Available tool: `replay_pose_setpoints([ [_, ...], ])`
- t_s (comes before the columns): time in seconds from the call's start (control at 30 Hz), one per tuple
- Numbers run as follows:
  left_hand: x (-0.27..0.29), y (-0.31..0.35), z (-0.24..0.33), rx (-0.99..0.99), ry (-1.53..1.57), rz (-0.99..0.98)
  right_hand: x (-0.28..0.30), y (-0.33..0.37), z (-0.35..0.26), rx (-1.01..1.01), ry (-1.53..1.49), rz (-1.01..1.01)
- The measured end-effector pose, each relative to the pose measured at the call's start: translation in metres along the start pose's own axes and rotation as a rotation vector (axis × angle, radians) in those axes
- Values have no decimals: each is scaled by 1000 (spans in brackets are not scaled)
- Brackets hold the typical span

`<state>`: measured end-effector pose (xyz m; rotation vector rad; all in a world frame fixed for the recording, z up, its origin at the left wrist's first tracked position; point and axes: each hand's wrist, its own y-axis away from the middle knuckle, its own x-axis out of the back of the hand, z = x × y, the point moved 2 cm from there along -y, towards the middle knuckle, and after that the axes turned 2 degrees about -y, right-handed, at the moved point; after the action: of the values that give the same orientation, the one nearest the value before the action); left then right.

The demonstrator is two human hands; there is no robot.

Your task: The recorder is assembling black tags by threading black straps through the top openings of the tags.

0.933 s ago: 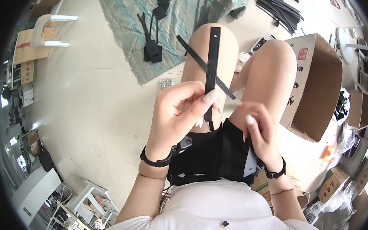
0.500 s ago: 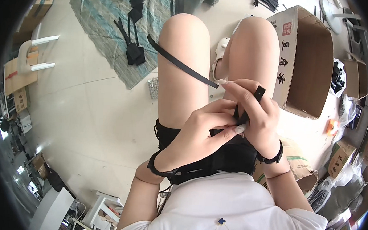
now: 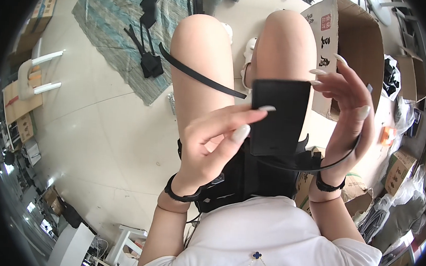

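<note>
The left hand touches the left side of the black flap, over the lap; I can't tell if its fingers pinch. The flap points long-ways toward the knees. The right hand, spread, is near its far right corner. A strip crosses the left leg.

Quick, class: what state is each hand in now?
Left hand: at the left edge of a black rectangular panel; closed or not, cannot be told.
Right hand: open, loosely curved near the panel's upper right corner.
</note>
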<state>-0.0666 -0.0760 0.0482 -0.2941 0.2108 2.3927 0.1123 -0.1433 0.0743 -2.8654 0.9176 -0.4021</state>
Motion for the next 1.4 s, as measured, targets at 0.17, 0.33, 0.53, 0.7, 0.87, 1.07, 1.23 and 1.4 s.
replay_pose_setpoints([
  [0.17, -5, 14, 6, -256, 157, 50, 1, 4, -6, -126, -255, -181],
  [0.33, 5, 17, 8, -330, -85, -100, 0, 0, -18, -10, 32, -308],
  [0.53, 10, -8, 28, -144, -776, -239, -4, 8, -15, 134, 279, -722],
  [0.7, 24, -10, 33, 41, -502, -310, -1, 7, -18, 68, 40, -294],
  [0.87, 9, -5, 7, 162, 118, 78, 6, 10, -10, 107, 1, -68],
  [1.07, -14, 0, 13, 167, 71, -12, -8, 13, -21, 300, 67, -254],
  [1.23, -8, 14, -1, 82, -331, -66, -23, 12, -23, 678, 392, -326],
  [1.4, -16, 11, -28, 150, -146, -10, -15, 26, 5, 266, 227, -385],
])
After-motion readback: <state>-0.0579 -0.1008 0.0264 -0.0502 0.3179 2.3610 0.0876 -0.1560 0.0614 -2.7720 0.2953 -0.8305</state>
